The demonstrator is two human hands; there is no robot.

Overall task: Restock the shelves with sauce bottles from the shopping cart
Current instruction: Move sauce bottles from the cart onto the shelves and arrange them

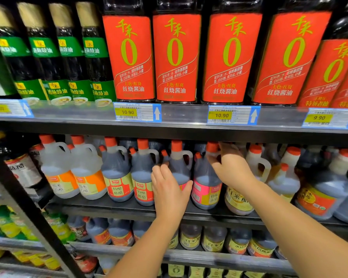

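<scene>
2 10.90 tags point(128, 112), left hand point(169, 190) and right hand point(232, 167) gripping jugs point(180, 170)

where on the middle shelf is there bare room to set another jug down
Only the narrow bare front strip of the middle shelf, before the red-label jugs left of the left hand gripping a dark jug. The jug row itself is shoulder to shoulder, and the top shelf's red bottles stand packed.
</scene>
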